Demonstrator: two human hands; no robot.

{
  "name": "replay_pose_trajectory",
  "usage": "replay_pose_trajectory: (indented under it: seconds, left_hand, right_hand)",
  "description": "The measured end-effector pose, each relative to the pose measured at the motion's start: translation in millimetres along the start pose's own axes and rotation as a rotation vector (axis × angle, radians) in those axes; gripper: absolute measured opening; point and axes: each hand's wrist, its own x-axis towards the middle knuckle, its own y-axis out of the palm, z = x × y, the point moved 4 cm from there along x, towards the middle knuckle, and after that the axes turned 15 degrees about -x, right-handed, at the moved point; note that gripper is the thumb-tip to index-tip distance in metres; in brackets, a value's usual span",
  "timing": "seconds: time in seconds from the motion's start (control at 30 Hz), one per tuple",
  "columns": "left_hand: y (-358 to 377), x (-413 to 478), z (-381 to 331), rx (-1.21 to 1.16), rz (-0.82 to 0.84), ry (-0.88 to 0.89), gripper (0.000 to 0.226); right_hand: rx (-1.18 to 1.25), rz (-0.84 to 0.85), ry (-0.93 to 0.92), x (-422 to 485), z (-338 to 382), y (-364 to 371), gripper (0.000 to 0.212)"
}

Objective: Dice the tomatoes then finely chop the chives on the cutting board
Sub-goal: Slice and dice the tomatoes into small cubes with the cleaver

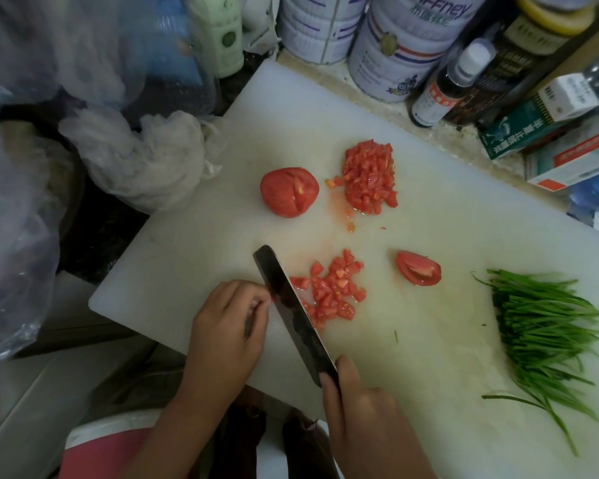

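Note:
A white cutting board (429,340) holds a large pile of diced tomato (369,176), a scored tomato half (287,191), a tomato wedge (419,267) and a smaller diced pile (332,292). A bunch of green chives (547,333) lies at the board's right. My right hand (360,420) grips the handle of a dark cleaver (291,305), whose blade rests on the board just left of the smaller pile. My left hand (227,330) sits with curled fingers against the blade's left side. A speck of red shows at its fingertips, and what lies under them is hidden.
Behind the board stand tins (402,46), a sauce bottle (443,88) and cartons (574,160). A crumpled white cloth (142,160) overlaps the board's left corner, with plastic bags (11,236) further left. The board's near edge is by my body.

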Motion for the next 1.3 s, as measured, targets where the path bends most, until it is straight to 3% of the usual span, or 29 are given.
replay_pose_trajectory:
  seconds: [0.07, 0.17, 0.27, 0.37, 0.4, 0.5, 0.6, 0.7, 0.77, 0.87, 1.0, 1.2, 1.3]
  left_hand:
    - [0, 2, 2, -0.013, -0.016, -0.099, 0.007]
    - [1, 4, -1, -0.003, -0.002, -0.176, 0.020]
    - [4, 6, -9, 0.062, 0.004, -0.174, 0.020]
    - [14, 8, -17, 0.089, 0.034, -0.196, 0.024]
    - [19, 8, -21, 0.077, 0.049, -0.204, 0.025]
    - [31, 8, -28, 0.023, 0.088, -0.220, 0.025]
    - [37, 6, -31, -0.040, 0.078, -0.246, 0.024]
    - [35, 0, -34, -0.015, -0.060, -0.255, 0.021]
    - [35, -5, -36, 0.035, -0.139, -0.268, 0.030]
    - [50, -7, -41, -0.039, -0.164, -0.344, 0.062]
    - [84, 4, -46, -0.069, -0.168, -0.305, 0.070]
    - [109, 21, -46, -0.047, -0.271, -0.269, 0.058]
    - [110, 22, -47, -0.094, -0.328, -0.290, 0.055]
  right_hand:
    - [-0.007, 0.069, 0.018, -16, -10, -6, 0.037]
    - [-0.036, -0.042, -0.028, -35, -33, -22, 0.037]
    - [-0.094, -0.124, -0.099, -35, -51, -45, 0.056]
    - [0.112, -0.092, 0.069, -28, -75, -48, 0.057]
    - [0.138, -0.107, 0.098, -24, -82, -45, 0.051]
    - [0.283, -0.089, 0.094, -11, -99, -38, 0.007]
    - [0.329, -0.105, 0.063, -3, -110, -33, 0.010]
    - [0.369, -0.091, 0.052, 5, -113, -27, 0.014]
    - [0.374, -0.078, 0.028, 11, -113, -23, 0.019]
    - [0.449, -0.070, 0.020, 21, -111, -20, 0.021]
    - [0.627, 0.025, 0.051, 30, -104, -6, 0.022]
    - [0.682, 0.024, -0.024, 34, -84, 16, 0.049]
    - [0.724, 0.058, -0.084, 36, -76, 20, 0.083]
